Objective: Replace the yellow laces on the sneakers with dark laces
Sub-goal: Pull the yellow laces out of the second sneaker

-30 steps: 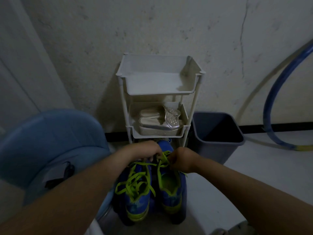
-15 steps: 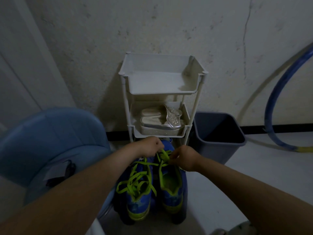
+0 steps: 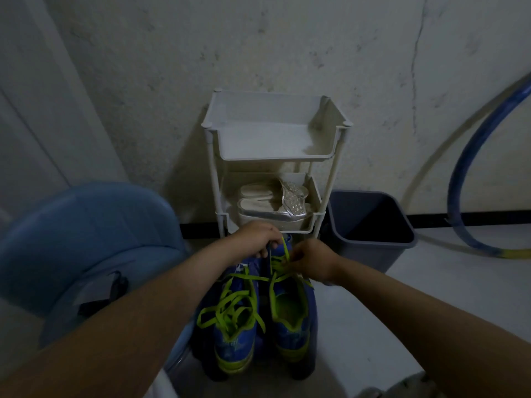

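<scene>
Two blue sneakers stand side by side on the floor, toes toward the rack. The left sneaker [image 3: 234, 337] carries loose yellow-green laces [image 3: 230, 305] piled over its tongue. The right sneaker [image 3: 291, 326] has its yellow lace [image 3: 283, 262] slack near the toe. My left hand [image 3: 255, 237] curls over the toe end of the sneakers, and what its fingers hold is hidden. My right hand [image 3: 311, 261] pinches the yellow lace of the right sneaker. No dark laces are visible.
A white three-tier rack [image 3: 275, 156] stands against the wall, silver sandals [image 3: 275, 206] on its middle shelf. A dark bin [image 3: 370, 225] sits to its right. A blue chair [image 3: 86, 239] is at my left. A blue hoop [image 3: 471, 173] leans on the wall.
Both hands have shifted slightly toward the toe of the right sneaker. The yellow lace on the right shoe looks looser and a strand now rises between the hands.
</scene>
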The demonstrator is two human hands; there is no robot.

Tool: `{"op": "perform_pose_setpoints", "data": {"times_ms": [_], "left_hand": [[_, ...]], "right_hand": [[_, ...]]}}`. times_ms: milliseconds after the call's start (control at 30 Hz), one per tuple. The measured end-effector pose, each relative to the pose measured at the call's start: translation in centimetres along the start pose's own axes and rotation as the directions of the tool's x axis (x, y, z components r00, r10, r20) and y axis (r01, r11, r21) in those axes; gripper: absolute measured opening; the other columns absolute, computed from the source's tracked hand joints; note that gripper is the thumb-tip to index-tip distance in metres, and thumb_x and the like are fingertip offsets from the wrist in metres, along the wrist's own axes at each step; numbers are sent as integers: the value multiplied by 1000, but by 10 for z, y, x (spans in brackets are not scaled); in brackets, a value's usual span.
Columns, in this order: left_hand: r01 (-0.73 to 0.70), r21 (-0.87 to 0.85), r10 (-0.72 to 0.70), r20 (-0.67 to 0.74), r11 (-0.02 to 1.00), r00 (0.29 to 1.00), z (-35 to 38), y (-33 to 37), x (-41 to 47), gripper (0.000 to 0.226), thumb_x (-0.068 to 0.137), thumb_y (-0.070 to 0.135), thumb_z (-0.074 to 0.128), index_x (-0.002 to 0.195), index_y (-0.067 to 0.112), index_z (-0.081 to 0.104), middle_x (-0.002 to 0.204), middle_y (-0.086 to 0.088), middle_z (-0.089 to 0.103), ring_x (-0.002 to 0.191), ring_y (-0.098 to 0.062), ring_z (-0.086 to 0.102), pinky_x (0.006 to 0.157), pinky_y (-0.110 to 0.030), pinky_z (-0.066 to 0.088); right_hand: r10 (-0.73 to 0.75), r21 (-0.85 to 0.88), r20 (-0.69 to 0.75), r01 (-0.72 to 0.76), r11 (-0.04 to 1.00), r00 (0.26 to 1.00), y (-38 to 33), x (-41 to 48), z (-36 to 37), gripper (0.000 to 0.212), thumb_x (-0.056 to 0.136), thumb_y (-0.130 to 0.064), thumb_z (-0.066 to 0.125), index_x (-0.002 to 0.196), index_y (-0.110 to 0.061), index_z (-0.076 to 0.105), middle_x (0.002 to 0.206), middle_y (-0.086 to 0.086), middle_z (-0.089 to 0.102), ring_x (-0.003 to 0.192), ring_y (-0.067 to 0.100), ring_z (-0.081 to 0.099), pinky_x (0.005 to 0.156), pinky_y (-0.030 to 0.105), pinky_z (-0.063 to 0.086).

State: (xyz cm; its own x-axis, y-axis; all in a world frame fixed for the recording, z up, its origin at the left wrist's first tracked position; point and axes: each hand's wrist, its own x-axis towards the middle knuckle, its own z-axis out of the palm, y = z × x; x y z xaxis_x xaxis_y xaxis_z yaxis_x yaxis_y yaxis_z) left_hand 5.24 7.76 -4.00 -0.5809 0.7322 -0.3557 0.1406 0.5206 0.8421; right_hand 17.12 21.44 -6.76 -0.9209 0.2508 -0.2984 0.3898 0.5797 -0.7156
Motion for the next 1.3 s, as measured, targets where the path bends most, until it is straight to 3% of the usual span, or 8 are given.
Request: {"op": "perform_pose_setpoints", "data": {"times_ms": [233,333,500,700,900,1000,1133,1300], "left_hand": [[132,110,-129,-30,985,991,-9,2,-2,25,92,19,47,73,10,60,75,-5,62,53,-18,50,51,-24,39],[112,302,-120,9,947,993,-9,8,-2,25,94,16,47,76,12,64,66,2,63,48,-18,51,48,-22,38],[17,264,-32,52,964,998,-6,21,-5,33,99,26,40,82,15,66,73,-2,65,49,-18,50,50,-24,38],[-137,419,135,35,898,990,-21,7,1,16,91,31,61,76,28,66,90,3,68,92,-16,64,87,-35,51],[-50,293,68,-51,955,996,-24,6,-1,23,101,24,46,80,23,54,73,5,51,66,-12,47,58,-26,35],[-12,329,33,-61,944,998,-22,2,0,28,100,21,42,74,20,51,72,0,50,67,-16,47,64,-29,37],[93,723,-47,-83,684,995,-32,3,-3,17,97,18,39,93,15,56,95,-9,57,87,-26,55,82,-37,46],[231,798,-74,-230,557,970,-52,-11,-5,26,92,16,43,108,5,62,120,-17,61,107,-33,60,92,-42,50]], "right_hand": [[-6,44,14,5,999,1000,-4,-2,-4,17,87,-25,72,76,-12,74,79,16,70,65,17,59,65,36,54],[-52,195,-74,65,979,996,-13,-4,-8,20,90,-19,68,81,-1,74,71,9,69,57,7,55,56,21,47],[-103,153,-62,112,982,993,-19,-5,-10,20,91,-19,67,77,-7,74,69,-1,67,52,-4,52,56,13,41],[-72,151,-36,77,985,997,-15,-3,-6,14,87,-18,73,81,-6,74,66,-3,66,55,-1,53,57,16,43],[18,-98,104,-7,995,994,2,-1,-1,10,87,-19,71,90,-10,75,82,1,68,70,6,61,72,26,56],[12,-123,86,-1,992,996,2,1,0,9,87,-22,71,84,-15,74,74,-5,65,67,6,58,72,28,54],[-7,-154,101,23,988,995,3,3,3,13,88,-20,70,99,-15,74,83,-9,64,75,3,58,80,27,52],[-50,-288,144,90,953,988,1,5,7,19,88,-21,70,106,-22,74,106,-5,71,95,6,62,89,24,51]]}}
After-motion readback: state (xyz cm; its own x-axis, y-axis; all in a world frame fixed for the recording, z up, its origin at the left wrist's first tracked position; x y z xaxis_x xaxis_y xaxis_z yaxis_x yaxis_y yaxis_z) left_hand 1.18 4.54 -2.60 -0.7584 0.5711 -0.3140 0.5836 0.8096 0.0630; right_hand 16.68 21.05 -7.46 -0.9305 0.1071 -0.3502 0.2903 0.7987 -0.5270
